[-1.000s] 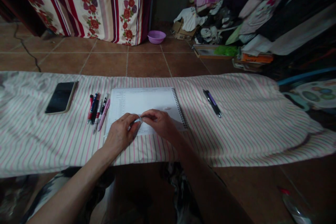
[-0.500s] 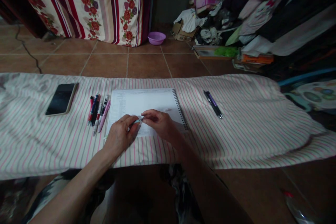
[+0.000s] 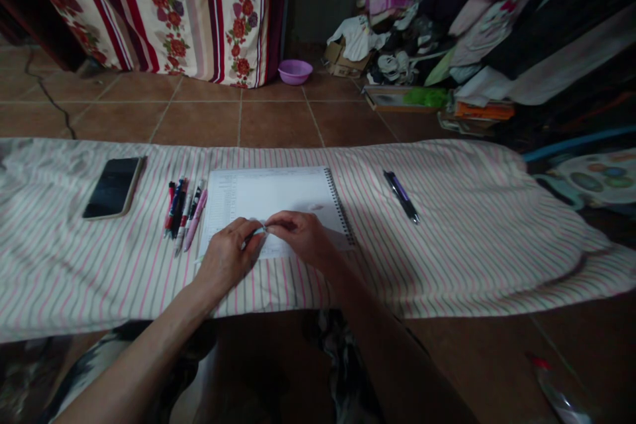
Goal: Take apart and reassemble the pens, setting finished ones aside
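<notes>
Over the lower part of an open spiral notebook [image 3: 278,189], my two hands meet fingertip to fingertip. My left hand [image 3: 232,245] is closed around a slim pen [image 3: 259,230] with a pale blue side, mostly covered by the fingers. Thumb and forefinger of my right hand [image 3: 298,233] pinch at its right end; whether they grip the pen itself or a small part of it is hard to see. Left of the notebook lies a bunch of several pens [image 3: 185,215]. Two dark pens [image 3: 401,197], one with purple, lie side by side to the right.
A phone [image 3: 114,187] rests at the left on the striped cloth [image 3: 472,232]. Beyond the table's far edge, a purple basin [image 3: 295,71] stands on the tiled floor near a floral curtain [image 3: 193,13]. Piled clothes [image 3: 397,0] fill the back right. A bottle [image 3: 556,391] is at the lower right.
My right hand has shifted slightly down and left, its fingertips now closer to my left hand's. The view has turned a little; the pens, phone and notebook stay in place.
</notes>
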The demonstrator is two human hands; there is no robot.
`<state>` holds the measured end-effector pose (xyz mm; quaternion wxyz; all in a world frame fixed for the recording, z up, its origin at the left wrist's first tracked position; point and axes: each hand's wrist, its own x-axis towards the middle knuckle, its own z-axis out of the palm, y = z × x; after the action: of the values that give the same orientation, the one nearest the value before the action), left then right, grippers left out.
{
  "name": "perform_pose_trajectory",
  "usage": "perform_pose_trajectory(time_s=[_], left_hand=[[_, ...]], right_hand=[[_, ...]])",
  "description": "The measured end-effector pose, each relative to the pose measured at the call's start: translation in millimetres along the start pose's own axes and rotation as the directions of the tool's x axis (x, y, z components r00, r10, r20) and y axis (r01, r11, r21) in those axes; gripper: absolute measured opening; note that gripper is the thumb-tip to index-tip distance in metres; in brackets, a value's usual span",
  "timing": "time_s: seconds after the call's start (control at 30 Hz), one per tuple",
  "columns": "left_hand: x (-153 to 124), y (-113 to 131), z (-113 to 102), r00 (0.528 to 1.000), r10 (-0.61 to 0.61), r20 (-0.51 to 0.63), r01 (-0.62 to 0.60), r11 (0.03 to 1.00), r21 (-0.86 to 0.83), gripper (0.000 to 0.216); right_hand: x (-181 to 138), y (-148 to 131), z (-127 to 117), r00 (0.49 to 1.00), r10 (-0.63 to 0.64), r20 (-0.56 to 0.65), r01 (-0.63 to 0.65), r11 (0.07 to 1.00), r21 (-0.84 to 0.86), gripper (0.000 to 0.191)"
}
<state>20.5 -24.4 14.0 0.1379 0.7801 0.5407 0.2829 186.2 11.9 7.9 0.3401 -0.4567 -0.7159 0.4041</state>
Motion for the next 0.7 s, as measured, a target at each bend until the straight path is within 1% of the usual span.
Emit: perform_pose_trajectory(time_s=[0.2,0.3,0.37,0.43,0.5,0.53,0.6,0.63,0.67,0.7], left_hand=[[0,-1,0,1.0,-0.014,-0.002,0.014,1.0,0.001,0.019],[0,-1,0,0.999,-0.031,-0.015,0.031,0.999,-0.013,0.017],[0,-1,1,0.998,-0.055,-0.029,0.054,0.998,-0.023,0.015],[0,-3,2,0.996,-0.08,-0.042,0.079,0.996,-0.027,0.015],[0,-4,3,0.994,-0.095,-0.049,0.094,0.995,-0.023,0.014],[0,-5,3,0.994,-0.099,-0.052,0.098,0.995,-0.02,0.014],[1,-5,3,0.993,-0.104,-0.059,0.103,0.995,-0.015,0.015],[1,-5,3,0.993,-0.106,-0.057,0.105,0.994,-0.011,0.015],[1,-5,2,0.992,-0.109,-0.057,0.109,0.994,-0.007,0.016],[1,-4,2,0.992,-0.113,-0.055,0.113,0.994,-0.002,0.016]], right_hand=[[-1,-2,-1,1.0,0.007,0.016,-0.008,0.999,0.042,0.013],[-2,-1,-1,1.0,0.017,0.021,-0.019,0.996,0.083,0.021],[-2,0,-2,0.999,0.027,0.024,-0.029,0.997,0.076,0.026],[-2,1,-4,1.0,0.026,-0.001,-0.026,0.999,0.047,0.029],[0,3,-11,0.996,0.029,-0.08,-0.028,0.999,0.016,0.028],[0,4,-16,0.989,0.038,-0.144,-0.039,0.999,-0.004,0.026],[1,8,-28,0.956,0.056,-0.288,-0.074,0.996,-0.051,0.023],[1,11,-35,0.931,0.055,-0.36,-0.098,0.99,-0.103,0.022],[0,14,-42,0.91,0.035,-0.414,-0.113,0.98,-0.165,0.021],[-1,17,-49,0.899,0.012,-0.437,-0.122,0.967,-0.224,0.021]])
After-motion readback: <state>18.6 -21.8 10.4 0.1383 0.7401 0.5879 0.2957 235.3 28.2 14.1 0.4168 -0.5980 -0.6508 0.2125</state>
